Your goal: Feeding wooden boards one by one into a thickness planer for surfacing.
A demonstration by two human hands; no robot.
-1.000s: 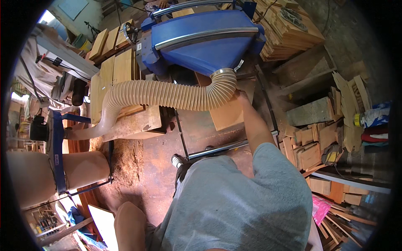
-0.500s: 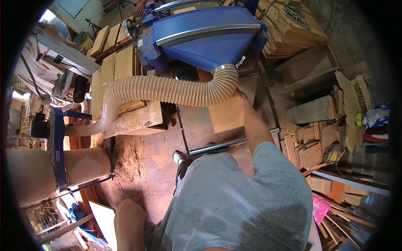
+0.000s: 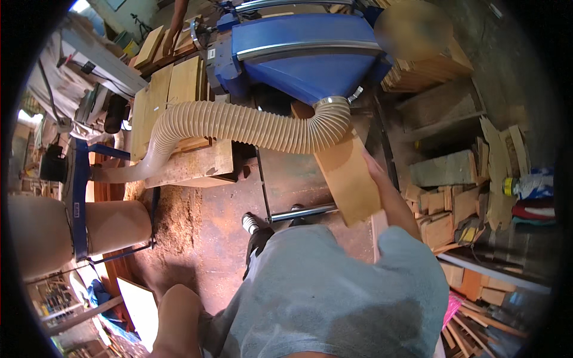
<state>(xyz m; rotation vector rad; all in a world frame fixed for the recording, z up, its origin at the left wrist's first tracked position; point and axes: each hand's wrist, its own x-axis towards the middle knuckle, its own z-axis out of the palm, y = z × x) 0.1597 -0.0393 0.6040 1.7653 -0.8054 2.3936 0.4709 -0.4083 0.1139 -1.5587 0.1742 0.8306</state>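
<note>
Well, the right hand [image 3: 372, 164] grasps a wooden board [image 3: 348, 182] by its right edge, in front of the blue machine [image 3: 305, 67], its far end partly hidden by the ribbed hose [image 3: 236, 124]; the left hand's grip I cannot tell.

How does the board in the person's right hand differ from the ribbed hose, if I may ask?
The board is flat and straight-edged, whereas the ribbed hose is round and curved. The board is held along its right edge by the right hand, while the hose joins the blue machine. Both are tan.
</note>
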